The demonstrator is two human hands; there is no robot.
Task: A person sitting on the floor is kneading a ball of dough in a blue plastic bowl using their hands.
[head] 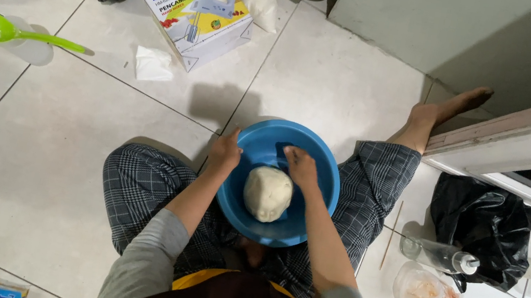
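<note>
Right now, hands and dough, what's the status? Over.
Left hand grips the blue bowl rim. Right hand presses the dough ball inside the bowl. Nothing in the way; boxed mixer sits apart on the floor.

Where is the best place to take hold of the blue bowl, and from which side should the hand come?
Probably the rim of the blue bowl, gripped at two opposite points from the left and right. It is round, wide and open upward, with no handle in view. The left hand is already at the left rim, while the right hand presses the dough ball inside, so that rim side is free.
</note>
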